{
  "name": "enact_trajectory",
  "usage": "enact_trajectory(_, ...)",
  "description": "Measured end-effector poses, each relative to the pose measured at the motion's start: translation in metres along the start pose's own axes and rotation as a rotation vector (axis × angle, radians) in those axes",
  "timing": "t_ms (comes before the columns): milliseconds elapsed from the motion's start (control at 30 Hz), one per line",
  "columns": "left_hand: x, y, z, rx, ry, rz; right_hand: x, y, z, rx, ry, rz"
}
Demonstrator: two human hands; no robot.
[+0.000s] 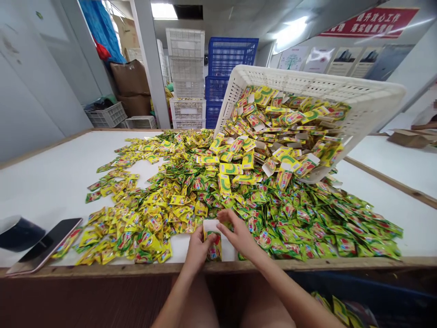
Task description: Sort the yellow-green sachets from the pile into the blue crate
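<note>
A big heap of small yellow-and-green sachets (259, 200) covers the white table (51, 182). Near the front edge my left hand (196, 249) is closed around a small stack of sachets (213, 243), held upright. My right hand (239, 234) rests against the stack's right side, its thumb and fingers pinching the top sachet. A white plastic crate (362, 98) lies tipped on its side behind the heap, with more sachets spilling out of it.
A phone (46, 246) and a dark round object (18, 233) lie at the table's front left. Stacked white crates (186, 77) and blue crates (228, 59) stand behind. Cardboard boxes (131, 84) are at the back left. A second table (392, 159) is on the right.
</note>
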State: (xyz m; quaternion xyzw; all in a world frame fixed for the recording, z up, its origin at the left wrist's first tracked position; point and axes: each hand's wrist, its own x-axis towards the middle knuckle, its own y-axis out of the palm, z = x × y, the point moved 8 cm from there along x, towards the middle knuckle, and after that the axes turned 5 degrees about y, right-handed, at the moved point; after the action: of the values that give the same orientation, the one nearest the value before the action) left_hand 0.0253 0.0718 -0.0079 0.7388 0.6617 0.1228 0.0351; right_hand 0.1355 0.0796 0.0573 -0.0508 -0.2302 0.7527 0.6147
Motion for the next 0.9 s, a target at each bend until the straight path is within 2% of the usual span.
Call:
enact_trajectory(100, 0.000, 0.000, 0.004, -0.014, -0.024, -0.016, -0.016, 0.001, -0.023, 0.226, 0.081, -0.070)
enact_trajectory(267, -0.004, -0.005, -0.002, -0.016, 0.042, -0.107, -0.028, 0.005, -0.048, 0.321, 0.135, -0.206)
enact_trajectory(333, -0.004, -0.002, -0.004, 0.008, 0.051, -0.059, -0.027, 0.005, -0.048, 0.291, 0.123, -0.199)
enact_trajectory(433, -0.003, 0.003, -0.003, 0.063, 0.022, 0.029, -0.022, 0.003, -0.043, 0.170, 0.087, -0.122)
enact_trajectory(567, 0.000, -0.001, -0.001, 0.082, 0.025, -0.011, -0.017, -0.004, -0.035, 0.092, 0.016, -0.124)
enact_trajectory(700, -0.001, -0.005, -0.005, -0.017, 0.086, -0.077, -0.015, -0.005, -0.038, 0.193, 0.044, -0.193)
enact_trajectory(900, -0.004, 0.002, -0.019, 0.058, 0.125, -0.023, -0.024, -0.004, -0.022, 0.171, -0.018, -0.164)
